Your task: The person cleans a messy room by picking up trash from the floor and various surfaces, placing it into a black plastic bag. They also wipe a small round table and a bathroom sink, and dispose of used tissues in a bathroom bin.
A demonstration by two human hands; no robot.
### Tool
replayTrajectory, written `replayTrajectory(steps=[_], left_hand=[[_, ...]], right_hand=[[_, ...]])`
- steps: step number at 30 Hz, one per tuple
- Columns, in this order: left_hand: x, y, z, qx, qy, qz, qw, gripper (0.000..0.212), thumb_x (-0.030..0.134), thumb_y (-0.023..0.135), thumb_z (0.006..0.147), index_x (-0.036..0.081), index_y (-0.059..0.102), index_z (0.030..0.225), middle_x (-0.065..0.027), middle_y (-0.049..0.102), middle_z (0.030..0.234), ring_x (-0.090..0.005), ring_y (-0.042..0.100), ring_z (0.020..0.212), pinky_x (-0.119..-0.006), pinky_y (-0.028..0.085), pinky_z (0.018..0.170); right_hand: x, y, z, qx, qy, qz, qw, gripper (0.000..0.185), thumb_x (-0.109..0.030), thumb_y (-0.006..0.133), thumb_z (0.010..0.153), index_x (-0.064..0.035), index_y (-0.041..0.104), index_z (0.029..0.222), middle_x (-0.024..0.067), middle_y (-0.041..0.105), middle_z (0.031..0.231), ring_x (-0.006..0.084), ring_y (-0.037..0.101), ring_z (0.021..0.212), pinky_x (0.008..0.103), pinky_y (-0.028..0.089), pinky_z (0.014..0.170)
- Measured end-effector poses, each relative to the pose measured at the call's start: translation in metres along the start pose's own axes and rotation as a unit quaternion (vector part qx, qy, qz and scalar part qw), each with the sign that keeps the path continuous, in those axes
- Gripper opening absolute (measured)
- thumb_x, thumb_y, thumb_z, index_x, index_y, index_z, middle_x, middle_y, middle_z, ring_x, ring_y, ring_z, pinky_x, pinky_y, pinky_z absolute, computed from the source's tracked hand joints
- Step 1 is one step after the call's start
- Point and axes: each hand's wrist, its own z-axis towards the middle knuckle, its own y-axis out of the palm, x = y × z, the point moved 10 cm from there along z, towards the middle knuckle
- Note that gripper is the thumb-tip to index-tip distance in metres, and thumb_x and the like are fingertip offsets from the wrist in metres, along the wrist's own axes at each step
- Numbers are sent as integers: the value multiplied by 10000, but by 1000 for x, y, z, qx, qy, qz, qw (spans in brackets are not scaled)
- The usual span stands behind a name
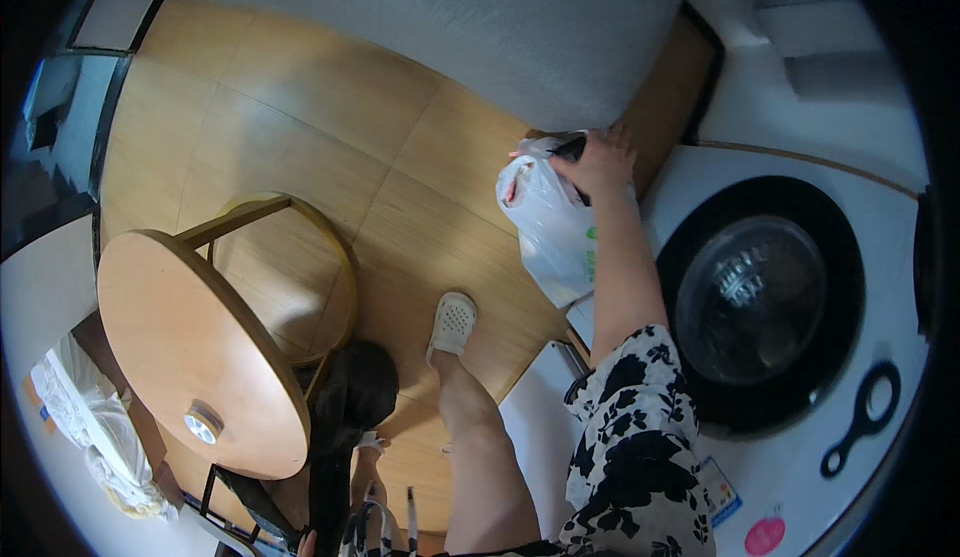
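My right hand (602,163) reaches forward to the top of a white plastic bag (551,230). Its thumb and fingers are spread over a black item (571,150) at the bag's mouth; whether they grip it cannot be told. The bag is full, with green print on its side and something pinkish showing through. It stands on the wood-look floor beside a front-loading washing machine (874,272). Of my left hand (307,543), only what look like fingertips show at the bottom edge, next to a black item; what it holds is hidden.
A round wooden-topped table (195,332) with a ring base stands at left, a small round item (202,423) on it. Beside it is a black padded thing (367,384). A large grey surface (450,24) spans the top. A white panel (540,407) stands near my leg. White plastic wrapping (97,437) lies far left.
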Motion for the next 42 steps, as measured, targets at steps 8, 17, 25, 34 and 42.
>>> replayTrajectory(steps=[8, 17, 25, 34, 42], left_hand=[[-43, 17, -29, 24, -109, 19, 994, 658, -111, 463, 712, 79, 393, 1338, -157, 530, 1125, -198, 546, 697, -272, 460, 532], [12, -29, -23, 83, -160, -2, 984, 695, -13, 494, 523, -52, 478, 1217, -196, 413, 1311, -323, 386, 1249, -333, 285, 1033], [-60, -117, -19, 222, -6, -130, 966, 782, -92, 408, 583, 22, 363, 1355, -157, 340, 1399, -286, 312, 1314, -349, 246, 1067], [-76, -227, -76, 217, 282, -264, 897, 830, -53, 432, 563, 15, 316, 1382, -135, 344, 1410, -257, 246, 1354, -338, 150, 1112], [-123, -213, -145, 157, 282, -83, 943, 809, -38, 489, 599, 49, 308, 1382, -277, 338, 1368, -392, 322, 1292, -364, 304, 1053]], right_hand=[[-53, 52, 8, -117, -40, -109, 986, 955, -653, 619, 670, -86, 322, 1380, 171, 350, 1390, 339, 288, 1312, 593, 142, 1066], [-46, 67, -76, -184, -136, -147, 962, 176, -129, 532, 807, -121, 668, 920, 89, 661, 967, 250, 619, 961, 406, 479, 760], [-22, -85, -288, -98, -199, -84, 971, 119, -106, 535, 789, -60, 644, 799, 123, 642, 826, 312, 618, 832, 430, 482, 729], [-83, -259, -563, -26, -83, 427, 900, 74, 22, 551, 757, 6, 619, 783, 2, 549, 653, 71, 478, 611, 214, 374, 564], [-266, -224, -756, -186, -81, 765, 612, 92, 37, 486, 755, -11, 560, 728, 44, 562, 680, 107, 504, 620, 253, 412, 591]])
